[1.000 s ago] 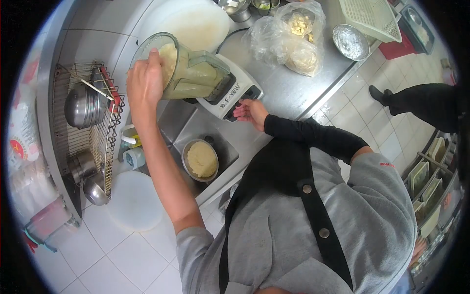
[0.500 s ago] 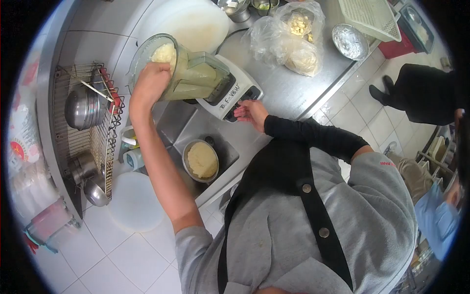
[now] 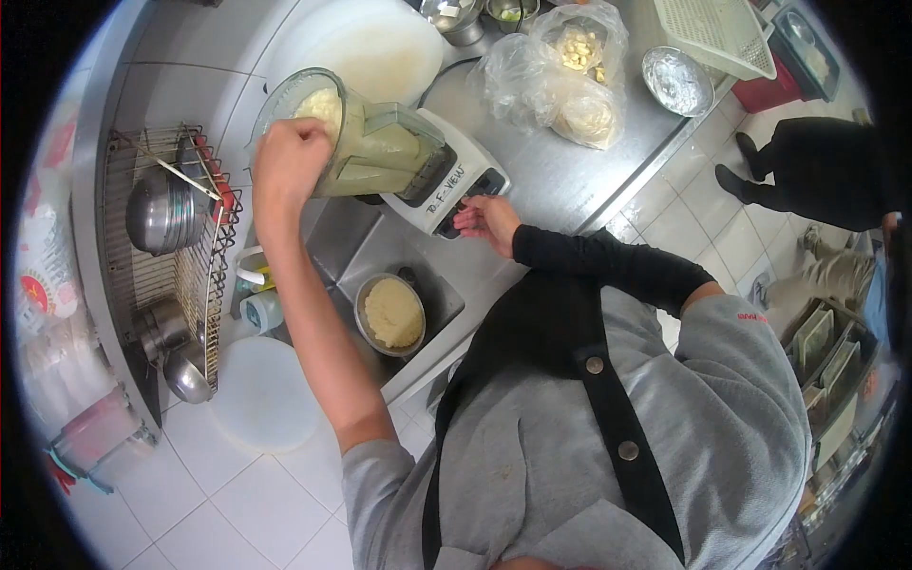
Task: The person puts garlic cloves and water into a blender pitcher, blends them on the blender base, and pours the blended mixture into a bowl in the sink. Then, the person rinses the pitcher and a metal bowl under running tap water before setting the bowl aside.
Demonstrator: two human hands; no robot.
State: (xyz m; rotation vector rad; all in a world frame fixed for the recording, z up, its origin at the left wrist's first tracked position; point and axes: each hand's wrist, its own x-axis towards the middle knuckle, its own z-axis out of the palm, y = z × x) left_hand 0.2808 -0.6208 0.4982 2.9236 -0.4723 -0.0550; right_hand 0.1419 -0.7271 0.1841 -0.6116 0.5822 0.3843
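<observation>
At far left, a wire rack [image 3: 213, 313] holds stacked metal bowls [image 3: 157, 211], with a round white board [image 3: 266, 394] nearby against white tiles. The left hand [image 3: 290, 171] curls at the rim of the blender jar [image 3: 380, 157] (whether it grips, I cannot tell). Below, a bowl [image 3: 367, 335] of yellowish food sits in the sink [image 3: 437, 304]. The jar stands on its white base [image 3: 461, 171] upon the metal surface [image 3: 565, 180]; the right hand's [image 3: 487, 224] bent fingers meet the controls, their hold unclear. Rightward come plastic bags [image 3: 551, 81], a silvery bowl [image 3: 677, 83], a basket [image 3: 711, 38], then tiled floor and a black-clad person [image 3: 826, 176]
</observation>
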